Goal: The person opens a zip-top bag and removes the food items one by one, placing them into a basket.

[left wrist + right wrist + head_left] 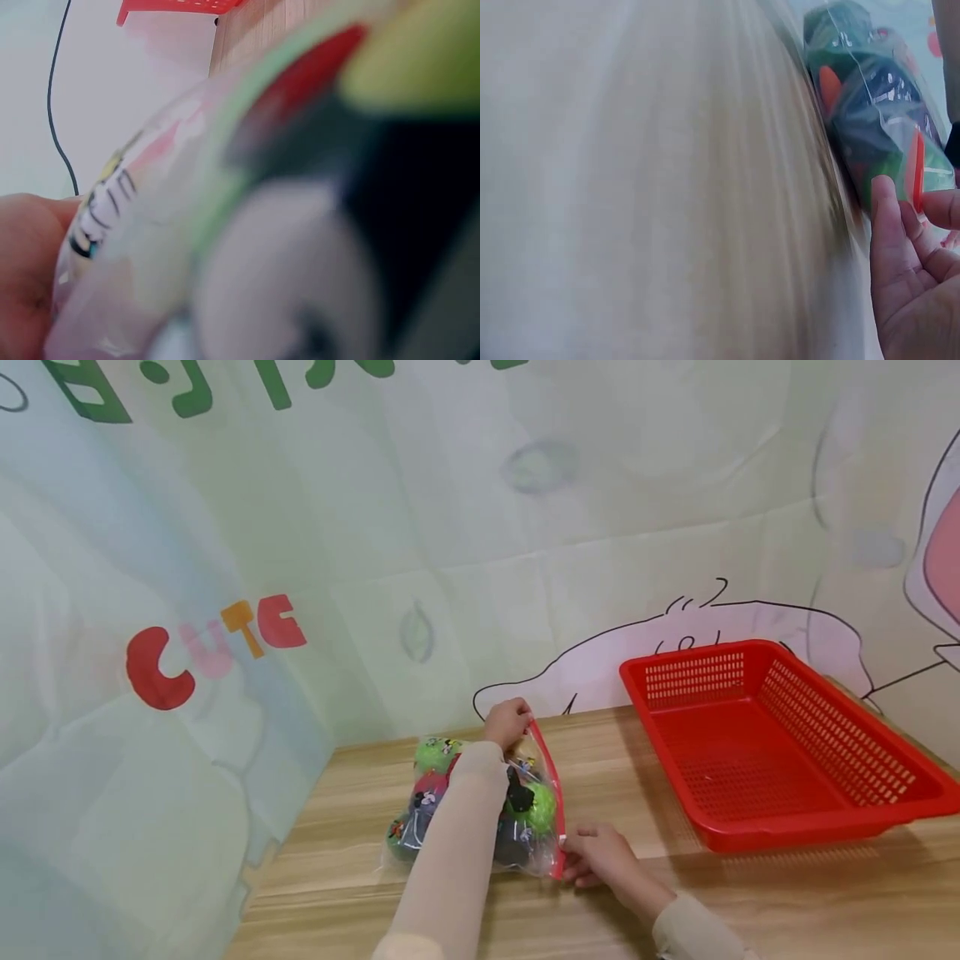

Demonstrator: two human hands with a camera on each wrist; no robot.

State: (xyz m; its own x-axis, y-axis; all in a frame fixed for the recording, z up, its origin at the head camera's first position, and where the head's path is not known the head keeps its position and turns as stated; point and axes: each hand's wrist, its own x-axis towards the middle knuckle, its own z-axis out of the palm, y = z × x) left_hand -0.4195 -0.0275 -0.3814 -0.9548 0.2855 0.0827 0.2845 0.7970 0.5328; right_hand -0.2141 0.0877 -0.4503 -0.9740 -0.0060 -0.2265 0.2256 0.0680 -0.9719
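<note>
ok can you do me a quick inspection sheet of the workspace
Surface: wood-grain table, set against the backdrop.
Job's things: clear bag lying on the table, holding green, red and dark items, some with cartoon figures; a red strip runs along one edge.
Nearby: red basket, right of the bag.
Clutter: nothing seen.
Left hand: grips the bag near the strip's far end.
Right hand: pinches the strip's near end.
Cables: nothing certain; a dark curve in the left wrist view looks printed.
Surroundings: pale backdrop with coloured letters and cartoon outlines.
</note>
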